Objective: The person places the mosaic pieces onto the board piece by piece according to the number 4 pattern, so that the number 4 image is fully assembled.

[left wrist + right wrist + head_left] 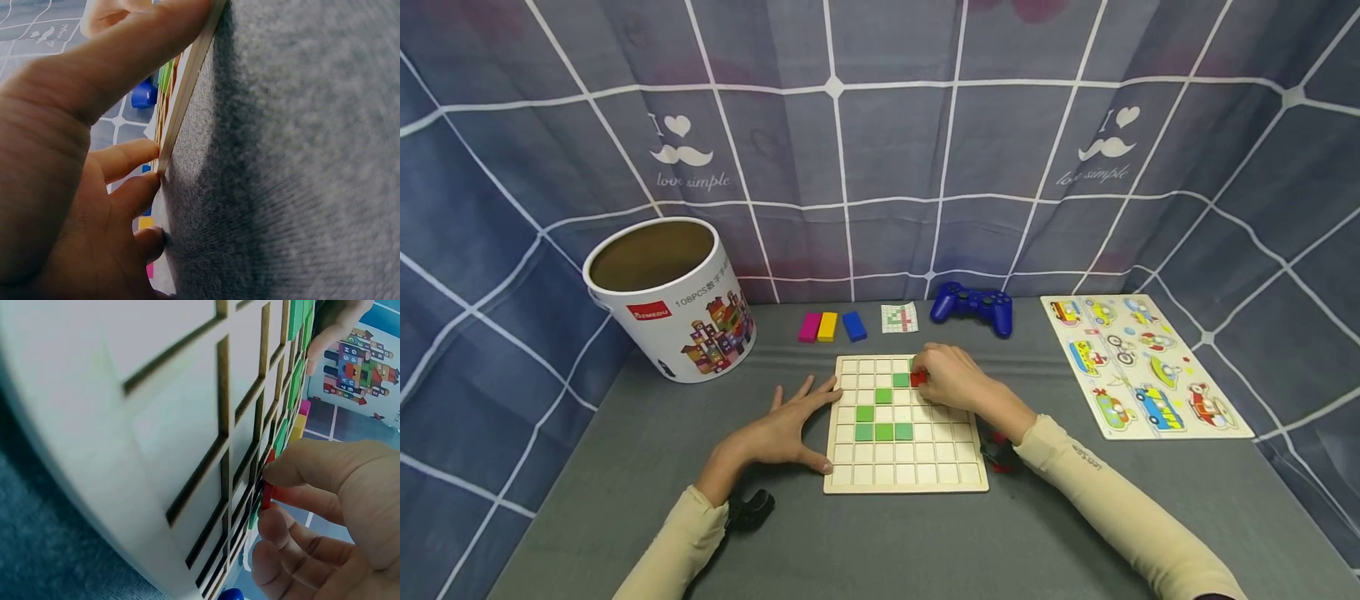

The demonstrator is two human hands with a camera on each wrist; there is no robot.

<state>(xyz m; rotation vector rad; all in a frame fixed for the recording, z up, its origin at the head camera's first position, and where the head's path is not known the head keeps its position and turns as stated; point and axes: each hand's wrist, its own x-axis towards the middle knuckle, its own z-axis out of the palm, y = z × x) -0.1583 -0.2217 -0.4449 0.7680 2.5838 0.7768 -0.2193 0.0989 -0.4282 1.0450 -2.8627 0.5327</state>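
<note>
The right hand pinched a small red square tile between thumb and fingertips and held it at the far right part of the pale wooden grid board, just beside a green square tile already seated there. The left hand lay flat and spread on the grey counter, fingers straight, its fingertips and thumb pressed against the board's left edge, apparently steadying it.

Judging from this, the step in hand was the seating of the red tile into a cell next to the green ones, four more of which sat nearer the person, between the two hands. The next move would call for lining the tile's edges up square with the cell walls and pressing it down level, while the left hand kept the board from sliding.

Which cell the red tile was over could not be told: the right hand covered it in the head view, and the right wrist view showed the board too steeply and blurred. Whether the tile already touched the board was unclear. A small printed pattern card lay beyond the right hand, its figure too small to read. Dark items by both wrists were partly hidden by the sleeves.
</note>
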